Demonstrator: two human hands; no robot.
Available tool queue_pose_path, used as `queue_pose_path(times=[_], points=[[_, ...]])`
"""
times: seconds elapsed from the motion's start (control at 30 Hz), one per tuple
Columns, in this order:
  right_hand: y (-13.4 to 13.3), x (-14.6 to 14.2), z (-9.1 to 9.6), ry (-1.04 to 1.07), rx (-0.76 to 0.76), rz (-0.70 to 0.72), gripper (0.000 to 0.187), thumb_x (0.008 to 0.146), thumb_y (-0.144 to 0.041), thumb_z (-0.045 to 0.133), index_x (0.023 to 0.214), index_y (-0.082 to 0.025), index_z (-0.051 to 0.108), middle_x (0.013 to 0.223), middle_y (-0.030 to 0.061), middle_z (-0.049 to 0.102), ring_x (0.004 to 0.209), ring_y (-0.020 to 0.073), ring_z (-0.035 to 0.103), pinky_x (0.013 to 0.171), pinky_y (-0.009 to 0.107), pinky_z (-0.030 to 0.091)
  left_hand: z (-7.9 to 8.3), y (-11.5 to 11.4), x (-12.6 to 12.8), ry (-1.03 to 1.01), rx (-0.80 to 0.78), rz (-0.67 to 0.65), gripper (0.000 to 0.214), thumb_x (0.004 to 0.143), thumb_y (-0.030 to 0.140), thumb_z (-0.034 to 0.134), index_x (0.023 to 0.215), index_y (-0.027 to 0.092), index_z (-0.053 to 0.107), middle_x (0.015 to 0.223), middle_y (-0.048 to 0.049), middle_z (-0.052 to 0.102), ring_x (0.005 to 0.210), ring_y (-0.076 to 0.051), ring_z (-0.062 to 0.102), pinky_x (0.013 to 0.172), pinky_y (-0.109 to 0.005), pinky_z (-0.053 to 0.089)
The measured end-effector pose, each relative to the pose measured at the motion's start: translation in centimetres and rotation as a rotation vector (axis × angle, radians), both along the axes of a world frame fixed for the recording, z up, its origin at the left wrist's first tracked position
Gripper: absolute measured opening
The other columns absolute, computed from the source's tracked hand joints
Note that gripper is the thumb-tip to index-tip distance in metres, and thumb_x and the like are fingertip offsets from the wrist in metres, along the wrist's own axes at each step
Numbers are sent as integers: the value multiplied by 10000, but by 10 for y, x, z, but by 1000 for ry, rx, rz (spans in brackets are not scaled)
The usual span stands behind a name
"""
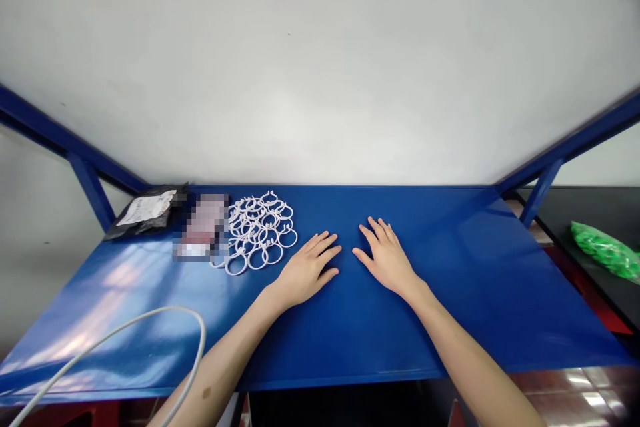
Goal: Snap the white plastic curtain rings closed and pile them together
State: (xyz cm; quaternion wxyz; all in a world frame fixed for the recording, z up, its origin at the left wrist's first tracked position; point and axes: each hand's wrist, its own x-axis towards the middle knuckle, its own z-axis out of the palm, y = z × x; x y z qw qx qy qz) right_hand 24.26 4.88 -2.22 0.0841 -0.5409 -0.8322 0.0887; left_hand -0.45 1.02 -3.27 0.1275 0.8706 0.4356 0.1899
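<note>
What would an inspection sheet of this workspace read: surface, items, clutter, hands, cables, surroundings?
Surface: blue tabletop, glossy, bright reflections at left.
Items at hand: white rings with small tabs, clustered and overlapping, beside the left hand.
Clutter: black plastic package with white label; pixelated item by the rings, identity hidden.
Hands: left and right hand both palm down, fingers apart, holding nothing.
Cables: one white cable loops across the near left, crossing the view of the left forearm.
Surroundings: pale wall behind; clear bag with green contents at right.
</note>
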Motion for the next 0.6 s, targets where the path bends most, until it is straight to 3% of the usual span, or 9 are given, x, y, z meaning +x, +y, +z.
queue_pose_path(times=[0.2,0.6], points=[[0,1,0,28,-5,1,638,1031,-578,415,1525,-181,481,1644,152,353,1547,364,254,1236,593,274,0,0,0,-2,9,-1,456,1004,349,571,1444,233,544,1567,-102,497,1498,-287,397,1226,-550,377],[0,1,0,-19,4,12,643,1038,-555,424,1527,-141,480,1641,172,351,1542,375,259,1250,566,256,0,0,-1,-14,1,-1,456,1001,350,575,1441,235,547,1562,-95,505,1497,-274,399,1230,-539,370]])
